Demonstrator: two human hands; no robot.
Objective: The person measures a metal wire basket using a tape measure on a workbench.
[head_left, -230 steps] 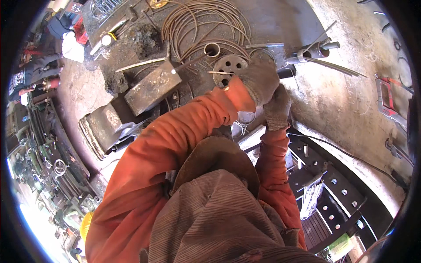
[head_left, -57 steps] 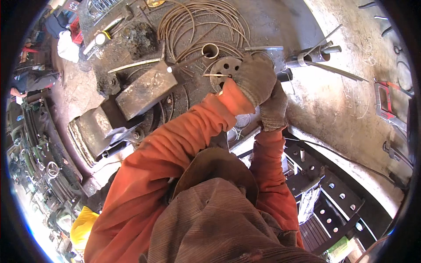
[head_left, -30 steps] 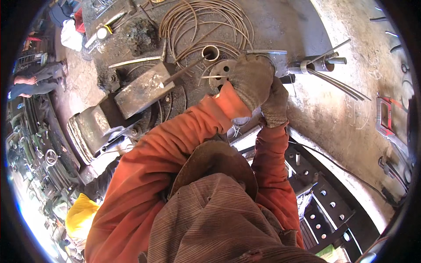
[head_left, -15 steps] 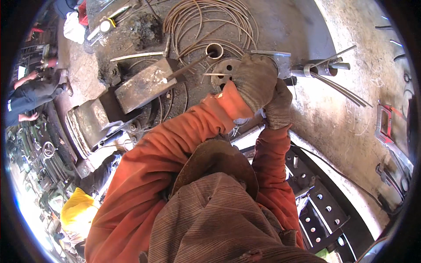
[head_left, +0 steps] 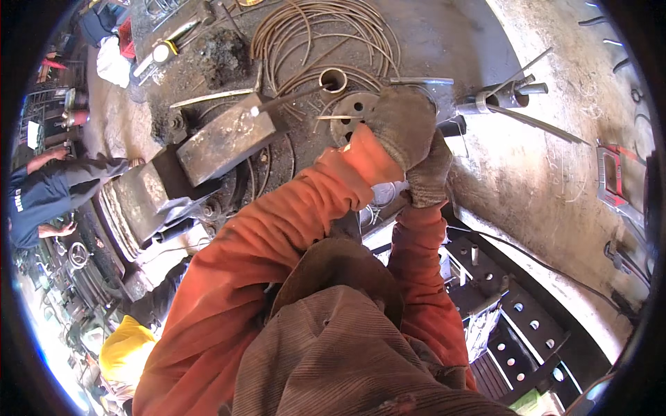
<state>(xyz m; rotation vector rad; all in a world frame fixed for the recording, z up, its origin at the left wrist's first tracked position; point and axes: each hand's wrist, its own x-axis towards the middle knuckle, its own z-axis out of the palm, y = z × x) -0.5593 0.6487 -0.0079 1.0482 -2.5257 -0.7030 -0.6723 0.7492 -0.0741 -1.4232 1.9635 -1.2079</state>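
Observation:
Both my hands wear brown work gloves and come together at the bench's near side. My left hand (head_left: 402, 125) is closed, its back up, over the right part of a round metal plate with holes (head_left: 343, 109). A thin pale strip (head_left: 336, 117) lies across that plate, left of the glove. Just below and right, my right hand (head_left: 431, 170) is closed too, pressed against the left one. The fingertips of both, and whatever they grip, are hidden. Behind the plate an open-topped pipe piece (head_left: 334, 81) stands upright.
A coil of rusty wire rod (head_left: 326, 35) lies at the back. A heavy steel block (head_left: 229, 139) sits left of my hands. Pipes holding loose rods (head_left: 513, 97) stick out at right. A hacksaw (head_left: 610, 177) is far right. Another person (head_left: 52, 194) is at far left.
My hands stay together at the plate, with almost no movement. The whole view has shifted slightly. At far left, the other person shows more fully and holds their arms differently.

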